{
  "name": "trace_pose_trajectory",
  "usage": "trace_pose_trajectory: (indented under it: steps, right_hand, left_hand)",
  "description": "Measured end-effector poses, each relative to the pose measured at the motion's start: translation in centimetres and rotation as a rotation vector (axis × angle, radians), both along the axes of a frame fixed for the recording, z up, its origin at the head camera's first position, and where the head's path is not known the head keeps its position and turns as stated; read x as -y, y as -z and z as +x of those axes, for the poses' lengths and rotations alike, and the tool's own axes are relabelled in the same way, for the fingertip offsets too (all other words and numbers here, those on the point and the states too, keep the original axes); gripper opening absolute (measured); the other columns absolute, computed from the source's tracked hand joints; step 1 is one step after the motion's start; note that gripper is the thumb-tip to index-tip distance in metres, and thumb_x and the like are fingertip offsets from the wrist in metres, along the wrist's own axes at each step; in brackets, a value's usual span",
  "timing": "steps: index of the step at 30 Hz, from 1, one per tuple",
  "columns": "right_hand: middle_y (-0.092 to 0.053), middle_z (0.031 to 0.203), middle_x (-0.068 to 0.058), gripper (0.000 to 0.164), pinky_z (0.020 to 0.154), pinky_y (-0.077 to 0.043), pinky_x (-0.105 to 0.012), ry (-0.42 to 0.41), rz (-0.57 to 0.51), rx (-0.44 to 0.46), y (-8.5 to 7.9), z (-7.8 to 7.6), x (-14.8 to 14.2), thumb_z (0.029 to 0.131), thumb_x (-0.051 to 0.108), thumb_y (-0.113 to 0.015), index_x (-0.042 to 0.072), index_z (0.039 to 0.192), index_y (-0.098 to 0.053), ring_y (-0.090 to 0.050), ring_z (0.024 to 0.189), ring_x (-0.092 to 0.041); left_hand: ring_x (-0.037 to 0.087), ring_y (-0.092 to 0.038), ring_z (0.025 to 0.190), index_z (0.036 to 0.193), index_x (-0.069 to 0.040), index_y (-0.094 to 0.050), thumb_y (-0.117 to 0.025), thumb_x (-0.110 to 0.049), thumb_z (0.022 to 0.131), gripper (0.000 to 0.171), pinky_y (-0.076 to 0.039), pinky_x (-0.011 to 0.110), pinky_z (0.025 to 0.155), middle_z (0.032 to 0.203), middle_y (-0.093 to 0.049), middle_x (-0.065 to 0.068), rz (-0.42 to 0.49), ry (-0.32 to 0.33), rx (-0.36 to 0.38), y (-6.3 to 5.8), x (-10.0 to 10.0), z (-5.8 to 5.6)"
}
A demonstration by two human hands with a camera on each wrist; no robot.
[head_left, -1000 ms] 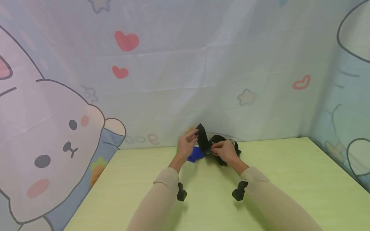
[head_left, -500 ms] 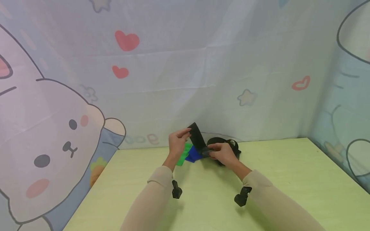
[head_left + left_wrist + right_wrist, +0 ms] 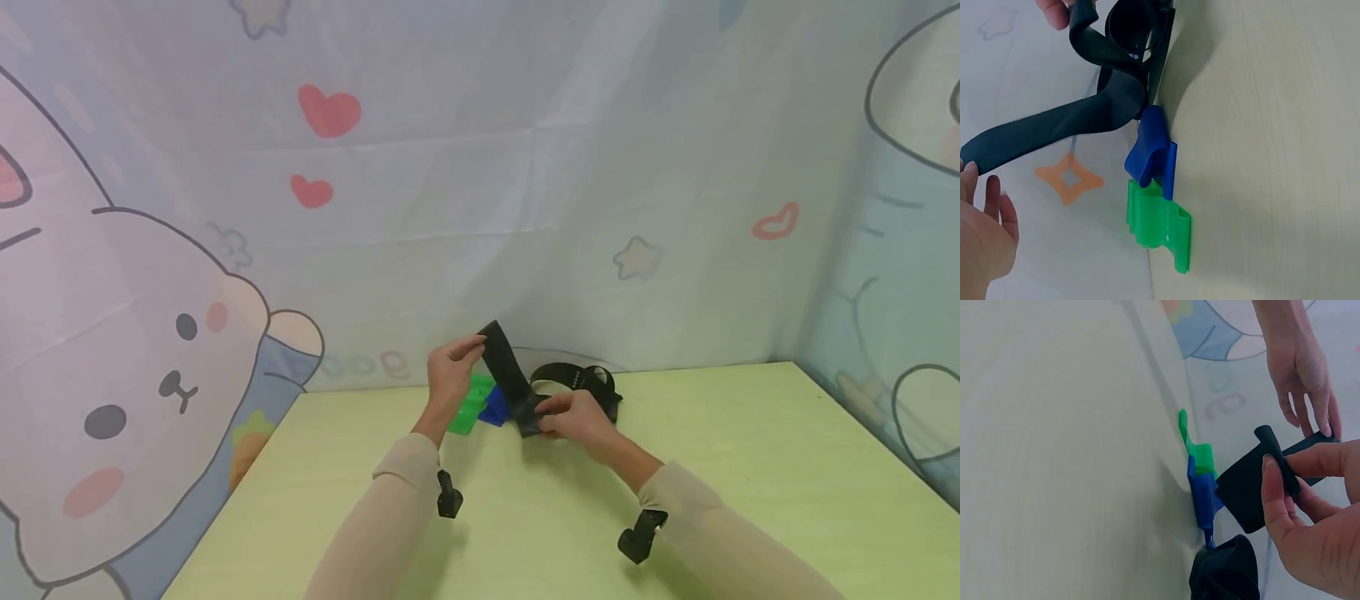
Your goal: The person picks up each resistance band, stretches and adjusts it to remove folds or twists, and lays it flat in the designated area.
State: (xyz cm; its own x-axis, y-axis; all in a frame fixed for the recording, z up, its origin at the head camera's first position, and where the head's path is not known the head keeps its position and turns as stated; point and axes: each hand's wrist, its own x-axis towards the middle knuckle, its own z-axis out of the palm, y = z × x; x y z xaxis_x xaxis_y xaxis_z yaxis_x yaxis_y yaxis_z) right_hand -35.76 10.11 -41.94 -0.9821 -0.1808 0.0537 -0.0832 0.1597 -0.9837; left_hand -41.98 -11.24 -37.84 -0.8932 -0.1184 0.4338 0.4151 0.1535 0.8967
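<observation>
A black band [image 3: 508, 375] of flat, matte, rubber-like material is stretched in the air between the two hands, above the far edge of the table [image 3: 750, 467] and close to the wall cloth [image 3: 525, 167]. It is a wide ribbon with smooth surface and a straight cut end. In the head view it goes upward to the left, and its lower part is folded.

The left hand [image 3: 448, 377] holds the upper end of the band at the fingertips; in the left wrist view the fingers look quite straight and only their tips meet the band end, so it is a light pinch. The right hand [image 3: 572, 417] pinches the folded lower part between thumb and curled fingers, as the right wrist view shows clearly.

Behind the right hand lies a black coiled band [image 3: 577, 382], rolled in a loose ring, at the foot of the wall cloth. Just beside it, to the left, there is a blue band [image 3: 497, 407], folded and soft, and touching it a green band [image 3: 467, 408] of shiny, a little transparent material, lying flat in folds. Both rest at the far edge of the table.

The table is pale yellow-green with fine wood grain. The wall cloth is thin and printed with a rabbit [image 3: 127, 367], hearts and stars. The person wears beige sleeves [image 3: 390, 517].
</observation>
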Motion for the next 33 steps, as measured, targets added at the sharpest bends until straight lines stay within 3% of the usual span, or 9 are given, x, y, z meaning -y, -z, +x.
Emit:
trace_pose_trajectory:
  steps: [7, 13, 19, 23, 33]
  right_hand:
    - [-0.068, 0.105, -0.02, 0.023, 0.076, -0.06, -0.04, -0.046, 0.034, 0.07, -0.3, 2.0, 0.1, 0.085, -0.005, -0.069, -0.012, 0.107, -0.068, -0.073, 0.081, -0.029]
    - [-0.067, 0.104, -0.02, 0.026, 0.072, -0.061, -0.039, -0.113, 0.069, 0.111, -0.4, 3.5, 0.6, 0.081, -0.007, -0.069, -0.013, 0.107, -0.068, -0.072, 0.075, -0.028]
    - [-0.065, 0.1, -0.022, 0.023, 0.068, -0.061, -0.038, -0.213, 0.035, 0.139, 0.4, 4.7, 1.2, 0.083, -0.009, -0.066, -0.017, 0.104, -0.066, -0.073, 0.071, -0.027]
    - [-0.067, 0.093, -0.021, 0.017, 0.066, -0.061, -0.037, -0.276, 0.021, 0.158, 0.9, 5.3, 1.6, 0.085, -0.009, -0.063, -0.017, 0.098, -0.068, -0.072, 0.07, -0.027]
    - [-0.066, 0.091, -0.019, 0.007, 0.061, -0.061, -0.037, -0.378, 0.082, 0.215, 1.0, 6.9, 2.3, 0.084, -0.009, -0.064, -0.011, 0.091, -0.067, -0.071, 0.068, -0.027]
  left_hand:
    - [0.029, -0.065, 0.114, 0.125, -0.007, -0.071, -0.064, -0.003, 0.097, 0.029, -0.056, 0.043, 0.089, 0.135, -0.062, 0.012, -0.008, 0.057, 0.06, -0.4, 0.9, 0.5]
    - [0.033, -0.064, 0.115, 0.127, -0.004, -0.069, -0.062, 0.003, 0.097, 0.032, -0.058, 0.038, 0.082, 0.138, -0.058, 0.017, 0.013, 0.07, 0.08, -0.2, 1.4, 0.3]
    - [0.03, -0.064, 0.114, 0.126, -0.008, -0.07, -0.062, 0.002, 0.097, 0.032, -0.059, 0.033, 0.08, 0.136, -0.06, 0.015, 0.002, 0.032, 0.117, 0.2, 2.1, 0.0]
    - [0.033, -0.065, 0.111, 0.125, -0.004, -0.07, -0.061, 0.005, 0.096, 0.031, -0.059, 0.034, 0.08, 0.133, -0.062, 0.018, -0.007, 0.025, 0.117, 0.4, 2.5, -0.1]
    - [0.031, -0.069, 0.098, 0.12, -0.002, -0.072, -0.065, 0.005, 0.094, 0.028, -0.059, 0.031, 0.076, 0.12, -0.067, 0.019, 0.011, 0.021, 0.143, 0.9, 3.3, -0.5]
